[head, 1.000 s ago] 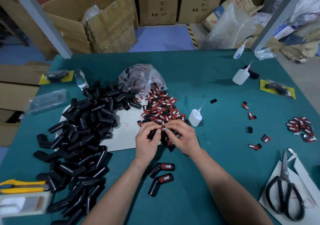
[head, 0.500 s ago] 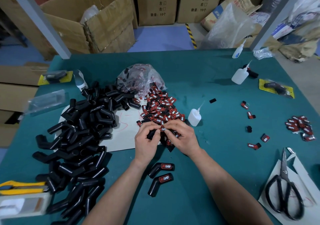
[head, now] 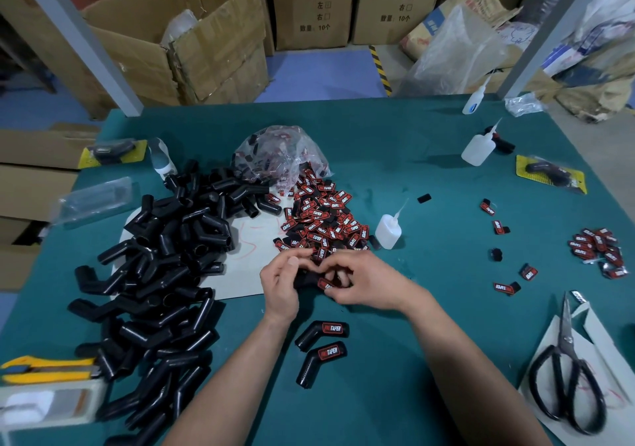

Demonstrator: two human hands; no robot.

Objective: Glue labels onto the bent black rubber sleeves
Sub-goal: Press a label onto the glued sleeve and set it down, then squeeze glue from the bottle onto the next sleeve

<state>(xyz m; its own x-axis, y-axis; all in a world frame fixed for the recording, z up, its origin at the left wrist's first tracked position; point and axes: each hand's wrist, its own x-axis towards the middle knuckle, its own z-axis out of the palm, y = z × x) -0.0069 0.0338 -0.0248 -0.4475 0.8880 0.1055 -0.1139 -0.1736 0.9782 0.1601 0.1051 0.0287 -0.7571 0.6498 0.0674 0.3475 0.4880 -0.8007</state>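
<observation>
In the middle of the frame the left hand (head: 280,284) and right hand (head: 364,282) meet just above the green table (head: 429,177), at the lower edge of the label pile (head: 323,222). The left grip is curled round a bent black sleeve (head: 305,279), most of it hidden by the fingers. The right grip is pinched on a red-and-black label (head: 324,284) that lies against that sleeve (whether it is fully seated cannot be told).

Just below the hands lie two labelled sleeves (head: 321,332), side by side on the table, both with the label facing up. The heap of bare sleeves (head: 165,273) fills the left of the frame, partly on a white sheet (head: 254,239). A clear plastic bag (head: 278,153) sits at the upper end of the label pile, and a small glue bottle (head: 388,230) stands just right of the pile, nozzle tilted to the upper right. A smaller label heap (head: 598,249) lies at the right edge. Black-handled scissors (head: 567,377) rest on paper at the lower right.
</observation>
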